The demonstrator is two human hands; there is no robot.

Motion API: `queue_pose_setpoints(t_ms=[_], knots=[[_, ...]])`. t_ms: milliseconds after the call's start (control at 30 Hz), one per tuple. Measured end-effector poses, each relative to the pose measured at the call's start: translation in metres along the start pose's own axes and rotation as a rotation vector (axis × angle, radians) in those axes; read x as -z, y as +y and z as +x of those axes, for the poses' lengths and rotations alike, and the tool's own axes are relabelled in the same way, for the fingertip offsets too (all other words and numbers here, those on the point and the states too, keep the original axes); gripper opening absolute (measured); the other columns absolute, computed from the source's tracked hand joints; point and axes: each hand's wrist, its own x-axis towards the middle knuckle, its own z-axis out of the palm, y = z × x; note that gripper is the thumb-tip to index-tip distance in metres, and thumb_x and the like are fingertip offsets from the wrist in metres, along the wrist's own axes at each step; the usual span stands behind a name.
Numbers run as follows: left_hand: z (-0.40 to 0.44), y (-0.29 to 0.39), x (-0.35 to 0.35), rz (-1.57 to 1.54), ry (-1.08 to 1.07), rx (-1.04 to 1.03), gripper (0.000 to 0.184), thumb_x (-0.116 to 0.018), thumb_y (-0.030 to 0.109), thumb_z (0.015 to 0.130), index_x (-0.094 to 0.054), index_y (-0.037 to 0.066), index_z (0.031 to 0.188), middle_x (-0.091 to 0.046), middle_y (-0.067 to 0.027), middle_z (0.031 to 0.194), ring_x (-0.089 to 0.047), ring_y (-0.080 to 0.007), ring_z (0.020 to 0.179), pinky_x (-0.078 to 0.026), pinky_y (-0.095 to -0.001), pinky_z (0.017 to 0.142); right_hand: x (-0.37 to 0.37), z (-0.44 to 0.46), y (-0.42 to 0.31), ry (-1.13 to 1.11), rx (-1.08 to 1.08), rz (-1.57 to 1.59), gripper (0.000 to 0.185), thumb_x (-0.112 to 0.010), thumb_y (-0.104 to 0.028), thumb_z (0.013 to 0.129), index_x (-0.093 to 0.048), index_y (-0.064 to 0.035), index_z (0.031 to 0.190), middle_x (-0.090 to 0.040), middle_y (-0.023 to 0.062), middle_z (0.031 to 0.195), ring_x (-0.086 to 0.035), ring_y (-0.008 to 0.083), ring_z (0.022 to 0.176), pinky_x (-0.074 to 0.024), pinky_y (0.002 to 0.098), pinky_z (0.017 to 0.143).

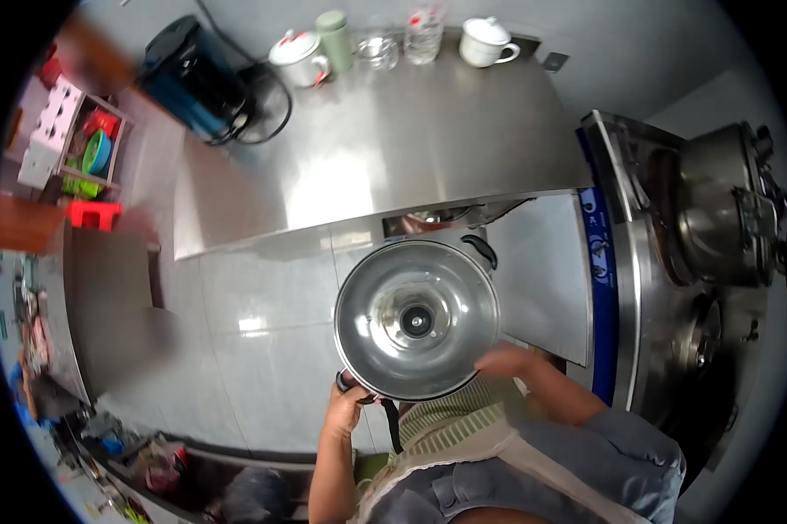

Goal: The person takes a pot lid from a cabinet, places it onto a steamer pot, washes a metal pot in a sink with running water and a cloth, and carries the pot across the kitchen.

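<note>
A large round pot with a clear glass lid (383, 349) is held in front of my body, over the tiled floor. The lid has a dark knob at its centre. My left hand (350, 407) is closed round the black side handle at the pot's lower left. On the lower right, my right hand (504, 360) is at the pot's rim, blurred, and its fingers cannot be made out. Another black handle (481, 251) sticks out at the pot's upper right.
A steel counter (393, 148) lies ahead, with a kettle (192, 79), lidded mugs (485, 44), a green cup (333, 39) and glasses (378, 51). A stove (638, 297) on the right bears a big steel pot (721, 205). A steel cabinet (109, 306) stands left.
</note>
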Motion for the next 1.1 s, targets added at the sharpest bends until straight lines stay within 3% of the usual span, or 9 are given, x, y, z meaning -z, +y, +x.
queue_pose_setpoints(t_ms=[67, 167, 333, 400, 500, 633, 733, 900, 1100], knots=[[-0.006, 0.003, -0.012, 0.015, 0.001, -0.022, 0.03, -0.052, -0.005, 0.063, -0.056, 0.001, 0.092, -0.063, -0.0094, 0.078, -0.063, -0.0224, 0.066, -0.054, -0.0318, 0.055, 0.004, 0.001, -0.018, 0.073, -0.385, -0.029, 0.042, -0.064, -0.009, 0.081, -0.055, -0.0001, 0.121, -0.06, 0.0119, 0.116, -0.056, 0.0224, 0.108, -0.0446, 0.0344, 0.092], [-0.019, 0.001, -0.02, -0.171, 0.12, -0.033, 0.026, -0.054, -0.003, 0.064, -0.054, 0.002, 0.09, -0.062, -0.0087, 0.077, -0.064, -0.0237, 0.068, -0.058, -0.037, 0.058, 0.006, -0.016, -0.049, 0.138, -0.077, -0.274, 0.052, -0.065, -0.017, 0.085, -0.046, -0.0004, 0.131, -0.051, 0.0137, 0.129, -0.05, 0.0253, 0.116, -0.041, 0.0354, 0.097], [-0.037, 0.0, -0.017, -0.179, 0.223, -0.089, 0.026, -0.056, -0.001, 0.066, -0.055, 0.002, 0.092, -0.063, -0.0089, 0.078, -0.065, -0.0234, 0.069, -0.058, -0.0367, 0.058, 0.105, -0.074, -0.067, 1.079, 0.464, -1.124, 0.061, -0.062, -0.022, 0.086, -0.036, 0.0009, 0.136, -0.043, 0.0219, 0.135, -0.041, 0.0345, 0.126, -0.0319, 0.0386, 0.105], [-0.047, 0.004, -0.01, -0.187, 0.198, -0.15, 0.029, -0.056, -0.001, 0.067, -0.057, 0.0, 0.095, -0.064, -0.0103, 0.08, -0.065, -0.023, 0.068, -0.057, -0.0351, 0.058, 0.169, -0.097, -0.023, 1.363, 0.11, -1.333, 0.065, -0.061, -0.025, 0.085, -0.033, 0.0048, 0.136, -0.042, 0.028, 0.132, -0.041, 0.0399, 0.123, -0.0313, 0.0433, 0.106], [-0.069, 0.013, 0.006, -0.228, 0.218, -0.194, 0.03, -0.053, -0.002, 0.068, -0.058, -0.002, 0.097, -0.065, -0.0115, 0.081, -0.064, -0.0229, 0.069, -0.057, -0.0348, 0.06, 0.195, -0.102, 0.028, 1.224, -0.439, -0.943, 0.081, -0.06, -0.031, 0.084, -0.013, 0.0012, 0.143, -0.037, 0.0309, 0.136, -0.036, 0.0415, 0.127, -0.0314, 0.0427, 0.106], [-0.108, 0.037, 0.029, -0.265, 0.248, -0.247, 0.027, -0.05, -0.003, 0.068, -0.057, -0.002, 0.094, -0.064, -0.0121, 0.081, -0.064, -0.0237, 0.07, -0.056, -0.0347, 0.06, 0.15, -0.063, 0.018, 1.152, -0.53, -0.827, 0.086, -0.061, -0.031, 0.084, -0.008, -0.0014, 0.144, -0.035, 0.0305, 0.137, -0.034, 0.0411, 0.129, -0.0319, 0.0424, 0.106], [-0.138, 0.047, 0.063, -0.298, 0.249, -0.332, 0.027, -0.05, -0.003, 0.068, -0.057, -0.002, 0.094, -0.064, -0.0119, 0.081, -0.063, -0.0229, 0.069, -0.056, -0.0342, 0.062, 0.07, -0.004, 0.021, 1.294, -0.382, -1.062, 0.076, -0.062, -0.028, 0.083, -0.021, -0.0022, 0.142, -0.033, 0.0308, 0.138, -0.033, 0.0403, 0.131, -0.0323, 0.0434, 0.105], [-0.18, 0.06, 0.119, -0.4, 0.305, -0.384, 0.024, -0.05, -0.003, 0.069, -0.057, 0.0, 0.092, -0.059, -0.0076, 0.077, -0.058, -0.0186, 0.067, -0.056, -0.0342, 0.063, -0.124, 0.078, -0.041, 0.651, 0.557, -1.218, 0.05, -0.058, -0.018, 0.087, -0.043, 0.0005, 0.131, -0.035, 0.0238, 0.14, -0.037, 0.0371, 0.129, -0.0308, 0.04, 0.106], [-0.208, 0.089, 0.179, -0.554, 0.423, -0.471, 0.023, -0.048, -0.006, 0.069, -0.056, 0.0, 0.09, -0.058, -0.0079, 0.076, -0.058, -0.02, 0.066, -0.057, -0.0356, 0.063, -0.356, 0.161, -0.098, 0.114, 0.773, -1.273, 0.051, -0.056, -0.017, 0.089, -0.039, 0.0007, 0.134, -0.045, 0.0227, 0.132, -0.044, 0.0314, 0.124, -0.0349, 0.0372, 0.102]])
